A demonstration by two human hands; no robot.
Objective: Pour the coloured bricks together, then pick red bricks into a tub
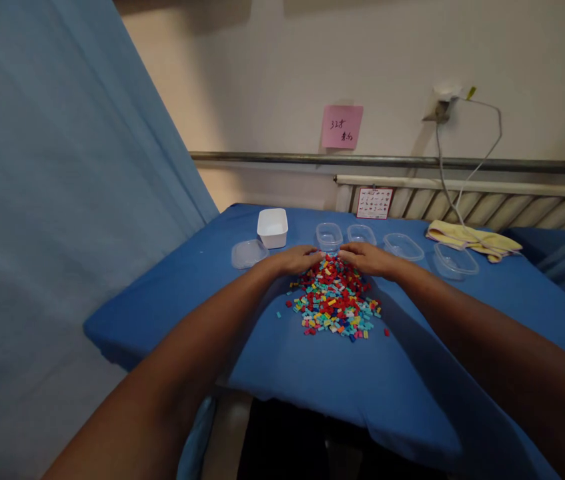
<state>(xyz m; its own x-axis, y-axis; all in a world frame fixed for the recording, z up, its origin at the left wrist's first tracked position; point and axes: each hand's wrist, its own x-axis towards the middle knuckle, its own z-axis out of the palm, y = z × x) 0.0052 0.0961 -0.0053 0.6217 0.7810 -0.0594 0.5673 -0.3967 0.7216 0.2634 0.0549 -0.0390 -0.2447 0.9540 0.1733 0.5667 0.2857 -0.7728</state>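
Both hands, left (298, 259), right (369, 258), fingers flat, spread, touching far edge of brick pile (335, 300).

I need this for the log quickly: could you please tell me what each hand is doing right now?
Left hand: open, resting on the far edge of the brick pile.
Right hand: open, likewise on the pile, gripping nothing visible.

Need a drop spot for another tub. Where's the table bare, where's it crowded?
Bare: blue table between the brick pile and near edge; also left of the pile, below the clear lid. Crowded: back row, white tub to clear containers, with left hand and right hand on the pile.
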